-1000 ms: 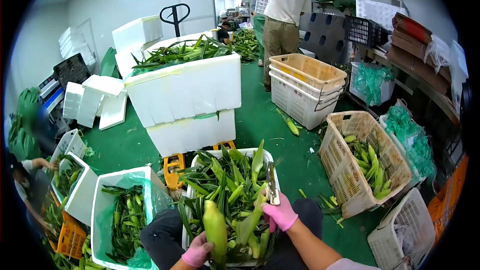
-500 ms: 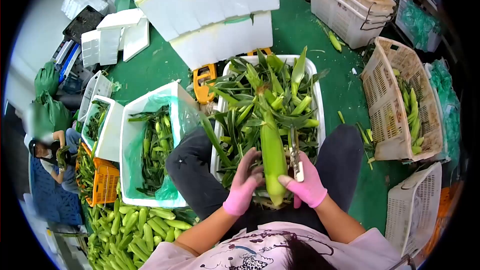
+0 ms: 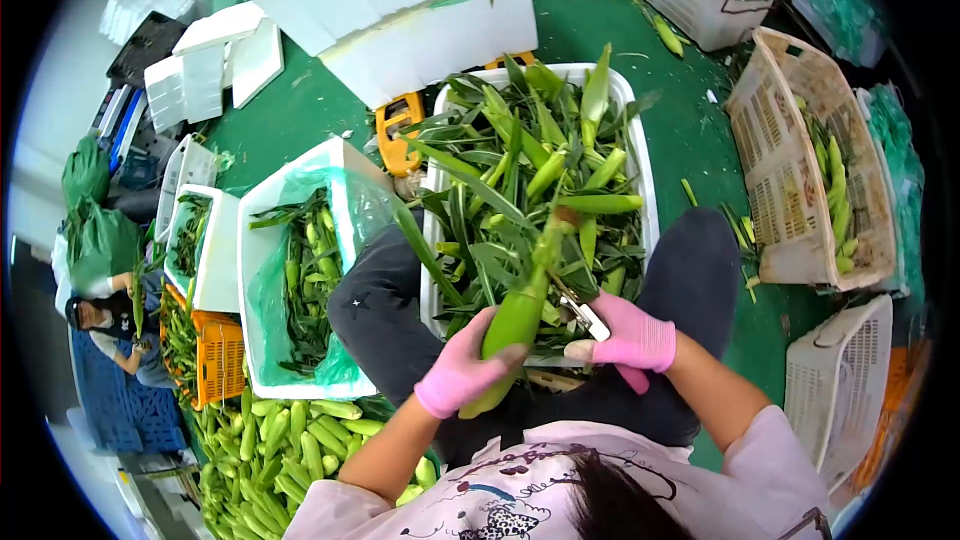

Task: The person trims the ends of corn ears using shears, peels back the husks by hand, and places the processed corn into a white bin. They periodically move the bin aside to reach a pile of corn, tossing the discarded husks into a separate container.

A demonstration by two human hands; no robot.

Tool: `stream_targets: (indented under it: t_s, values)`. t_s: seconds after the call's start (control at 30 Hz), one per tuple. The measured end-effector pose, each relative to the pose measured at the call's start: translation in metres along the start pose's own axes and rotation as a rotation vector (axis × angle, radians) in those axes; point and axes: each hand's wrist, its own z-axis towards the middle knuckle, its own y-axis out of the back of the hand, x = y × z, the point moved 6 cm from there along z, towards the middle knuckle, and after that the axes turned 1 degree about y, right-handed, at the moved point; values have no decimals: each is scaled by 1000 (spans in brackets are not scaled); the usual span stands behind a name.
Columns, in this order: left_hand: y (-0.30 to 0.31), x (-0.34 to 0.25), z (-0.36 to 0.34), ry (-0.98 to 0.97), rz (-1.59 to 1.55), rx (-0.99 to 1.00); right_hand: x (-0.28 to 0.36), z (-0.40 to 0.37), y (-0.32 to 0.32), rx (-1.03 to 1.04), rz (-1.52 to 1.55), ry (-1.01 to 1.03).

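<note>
My left hand (image 3: 462, 365), in a pink glove, is wrapped round a green ear of corn (image 3: 522, 308) in its husk. The ear tilts, its brown silk end pointing up and right over the white tub (image 3: 650, 225) between my knees. My gloved right hand (image 3: 635, 333) grips pruning shears (image 3: 590, 320), whose metal blades lie just right of the ear. Loose husk leaves (image 3: 490, 205) and stalk pieces heap up in the tub under both hands. My fingers hide the lower part of the ear and some of the shears' handles.
Husked-down green ears (image 3: 285, 460) lie piled at lower left. Beside my left knee stands a foam box (image 3: 255, 290) with a green liner. Foam boxes (image 3: 430, 35) rise ahead; crates (image 3: 775, 180) line the right. Another person (image 3: 115, 330) sits at far left by an orange crate (image 3: 218, 355).
My left hand has closed round the ear and carried it left, tilting it. My right hand with the shears has drawn slightly right, off the ear. The view has shifted a little.
</note>
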Motion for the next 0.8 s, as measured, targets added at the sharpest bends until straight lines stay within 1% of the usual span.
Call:
stream_targets:
  t_s: [0.03,0.07,0.13,0.17,0.2,0.23,0.33,0.37,0.4,0.47,0.5,0.53,0.57,0.63,0.67,0.7,0.73,0.77,0.8]
  values:
    - [3,5,-1,25,-94,56,2,2,3,19,-30,87]
    - [6,3,-4,67,-158,134,-2,5,5,82,-167,39]
    - [14,21,-8,285,-334,344,-3,7,7,18,-360,328]
    - [16,25,-8,291,-361,337,-8,6,4,44,-368,272]
    - [18,25,-5,274,-391,455,-3,5,2,71,-381,217]
    - [19,27,-5,298,-437,479,2,3,1,100,-397,166]
    - [12,30,-10,306,-655,561,-5,-14,-14,95,196,-324]
    - [8,32,-10,299,-737,592,-2,-16,-15,7,335,-201]
    - [7,38,-12,285,-822,692,-12,-19,-15,-7,341,-247]
    - [6,61,-17,260,-994,895,-4,-27,-19,179,509,-342]
    - [2,60,-18,185,-1121,1012,-3,-27,-23,245,494,-259]
    - [-1,56,-21,185,-1193,1045,-12,-28,-31,391,577,-195]
    - [-5,49,-23,184,-1265,1082,-19,-29,-37,498,547,-161]
    - [-19,46,-27,285,-1368,1151,-12,-25,-46,686,468,-84]
    - [-26,47,-29,359,-1400,1169,-4,-22,-46,640,461,-20]
    - [-33,50,-32,426,-1423,1176,6,-20,-45,640,390,-64]
    - [-40,56,-37,550,-1429,1138,13,-18,-42,645,315,-111]
    - [-48,59,-42,485,-1459,1256,12,-15,-38,673,142,-147]
    - [-55,56,-47,502,-1505,1261,14,-10,-40,657,-15,-27]
